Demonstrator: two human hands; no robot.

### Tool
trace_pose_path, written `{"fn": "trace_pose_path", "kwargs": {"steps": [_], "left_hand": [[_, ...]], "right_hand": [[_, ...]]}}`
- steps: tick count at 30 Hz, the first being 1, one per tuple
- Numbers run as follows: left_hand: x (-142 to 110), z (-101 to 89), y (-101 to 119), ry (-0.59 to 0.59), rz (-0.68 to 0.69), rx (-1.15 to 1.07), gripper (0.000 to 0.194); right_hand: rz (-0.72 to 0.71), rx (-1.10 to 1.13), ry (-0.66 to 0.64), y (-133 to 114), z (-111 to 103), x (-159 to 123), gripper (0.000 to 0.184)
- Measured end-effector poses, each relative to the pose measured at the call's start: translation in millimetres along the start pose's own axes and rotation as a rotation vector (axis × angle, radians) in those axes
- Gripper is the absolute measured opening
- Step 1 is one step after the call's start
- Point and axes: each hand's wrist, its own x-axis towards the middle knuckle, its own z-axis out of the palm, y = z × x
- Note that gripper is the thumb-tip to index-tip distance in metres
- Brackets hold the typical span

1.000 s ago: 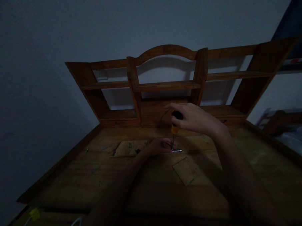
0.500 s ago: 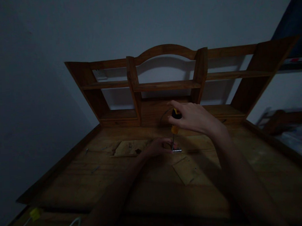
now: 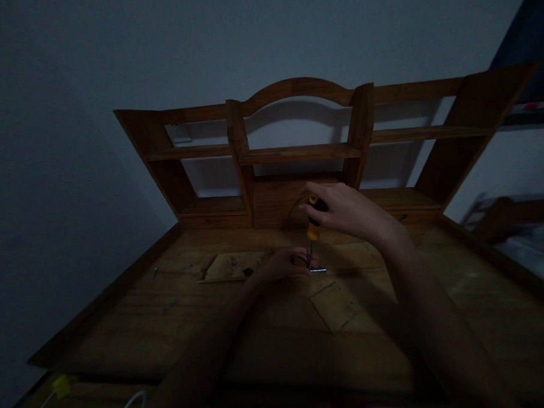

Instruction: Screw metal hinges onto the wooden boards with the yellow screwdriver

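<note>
My right hand (image 3: 344,210) grips the yellow-and-black handle of a screwdriver (image 3: 313,232), held nearly upright with its shaft pointing down. The tip meets the left end of a small shiny metal hinge (image 3: 319,270) lying on a long, thin wooden board (image 3: 229,267). From the left, my left hand (image 3: 281,265) reaches in with fingers and thumb curled closed around the hinge's end beside the shaft. Those fingertips partly hide the hinge and the exact spot where the tip touches.
Loose screws (image 3: 155,273) are scattered on the wooden desk (image 3: 137,330) at left. A square wood piece (image 3: 335,306) lies nearer me. Behind stands a wooden shelf unit (image 3: 301,153). A yellow plug-like piece (image 3: 61,386) and white cable (image 3: 131,402) sit front left.
The fingers of my right hand have shifted around the screwdriver handle, which stays upright over the hinge. My left hand keeps its place.
</note>
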Motion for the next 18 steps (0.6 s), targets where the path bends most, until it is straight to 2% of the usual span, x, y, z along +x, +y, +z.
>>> {"fn": "trace_pose_path", "kwargs": {"steps": [3, 6, 13, 15, 18], "left_hand": [[0.0, -0.4, 0.3, 0.002, -0.01, -0.006, 0.038], [0.3, -0.5, -1.0, -0.007, -0.02, -0.025, 0.039], [0.5, -1.0, -0.6, -0.006, -0.03, -0.044, 0.036], [0.4, -0.7, 0.0, -0.012, -0.019, -0.051, 0.034], [0.4, 0.2, 0.4, -0.008, -0.035, -0.071, 0.035]], "right_hand": [[0.05, -0.062, 0.008, -0.4, -0.3, -1.1, 0.042], [0.042, -0.039, 0.002, -0.9, -1.0, -2.0, 0.05], [-0.034, 0.071, -0.026, 0.3, -0.8, -0.8, 0.039], [-0.028, 0.051, -0.02, -1.3, -0.6, -0.9, 0.034], [0.023, -0.018, -0.018, -3.7, 0.5, -1.3, 0.039]]}}
